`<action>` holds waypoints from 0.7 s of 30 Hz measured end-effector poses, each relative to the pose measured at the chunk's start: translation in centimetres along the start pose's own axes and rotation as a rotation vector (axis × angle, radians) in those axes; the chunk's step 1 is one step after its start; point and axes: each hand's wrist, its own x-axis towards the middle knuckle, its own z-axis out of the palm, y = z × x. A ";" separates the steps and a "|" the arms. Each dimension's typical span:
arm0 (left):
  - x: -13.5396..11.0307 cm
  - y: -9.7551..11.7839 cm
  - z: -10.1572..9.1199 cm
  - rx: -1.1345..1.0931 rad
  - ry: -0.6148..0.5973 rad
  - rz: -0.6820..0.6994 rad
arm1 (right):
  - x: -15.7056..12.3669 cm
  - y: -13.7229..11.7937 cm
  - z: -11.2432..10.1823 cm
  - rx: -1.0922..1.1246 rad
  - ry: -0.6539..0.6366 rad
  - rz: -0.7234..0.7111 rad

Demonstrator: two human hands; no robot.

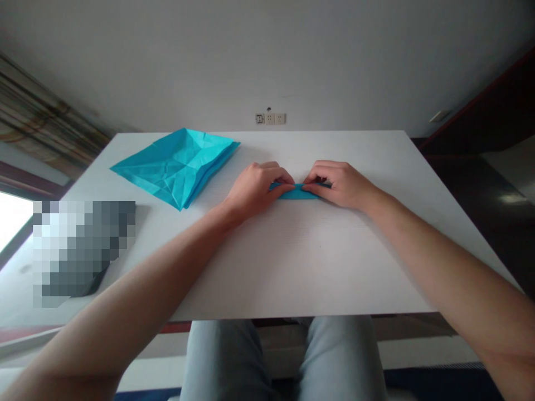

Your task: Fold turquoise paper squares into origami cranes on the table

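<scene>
A narrow folded piece of blue paper (297, 193) lies on the white table (309, 262), its long side running left to right. My left hand (261, 186) pinches its upper edge near the middle, thumb below and fingers curled above. From the other side my right hand (336, 184) pinches the same edge, the two sets of fingertips close together. Both ends of the paper are partly hidden under my hands. To the left of my left hand rests a larger creased sheet of blue paper (175, 167), folded in layers and roughly diamond-shaped.
A blurred-out, pixelated object (83, 250) sits at the table's left side. Behind the table rises a grey wall with power sockets (270, 118). A striped curtain (45, 111) hangs at the left. My legs (225, 356) are under the front edge.
</scene>
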 end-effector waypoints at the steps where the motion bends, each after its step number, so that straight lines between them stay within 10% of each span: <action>1: 0.0 0.0 0.0 -0.003 -0.001 -0.003 | 0.0 0.0 0.0 0.001 -0.001 0.002; 7: -0.2 -0.3 0.3 0.033 0.008 0.015 | 0.0 -0.4 0.0 -0.010 0.077 0.025; 14: -0.5 -0.7 0.5 -0.024 0.480 -0.119 | 0.6 0.2 0.1 0.174 0.332 0.214; 21: -0.2 1.7 0.6 -0.208 0.346 0.080 | 1.3 0.0 1.5 0.558 0.447 0.301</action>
